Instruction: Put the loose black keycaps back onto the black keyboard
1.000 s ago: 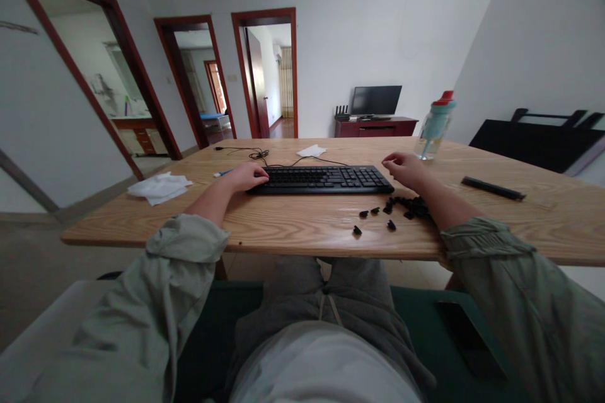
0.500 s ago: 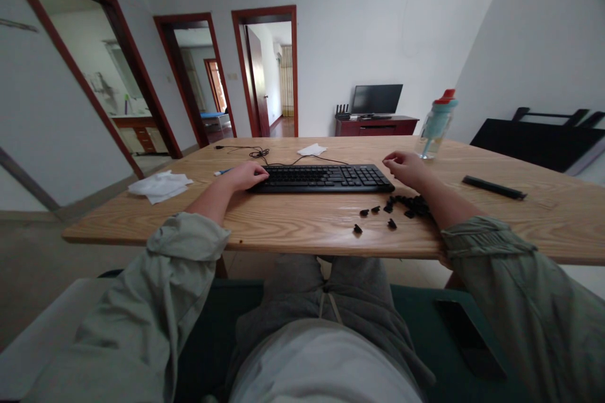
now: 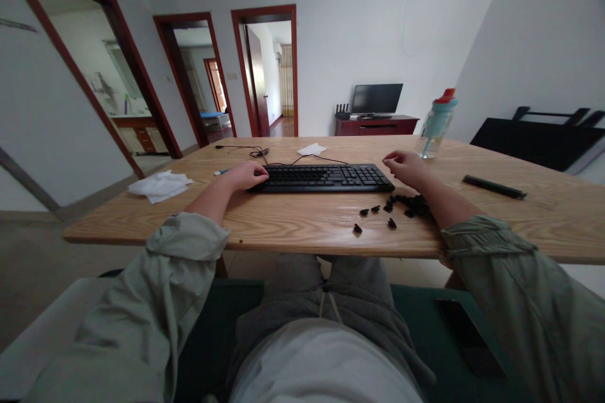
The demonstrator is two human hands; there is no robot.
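Note:
A black keyboard (image 3: 326,179) lies across the middle of the wooden table, its keys facing up. My left hand (image 3: 246,175) is closed at the keyboard's left end, thumb and fingers against that edge. Just past the right end, my right hand (image 3: 404,167) rests with curled fingers, apart from the keyboard; whatever is in them, if anything, is hidden. Small black keycaps (image 3: 411,204) form a pile beside my right wrist, partly covered by the forearm. Several loose keycaps (image 3: 392,223) are scattered left of the pile.
White tissues (image 3: 161,186) lie at the left, and another tissue (image 3: 312,149) sits behind the keyboard near its coiled cable (image 3: 259,152). A water bottle (image 3: 435,126) stands at the back right. A long black strip (image 3: 494,187) lies on the right. A phone (image 3: 467,337) rests on the green seat.

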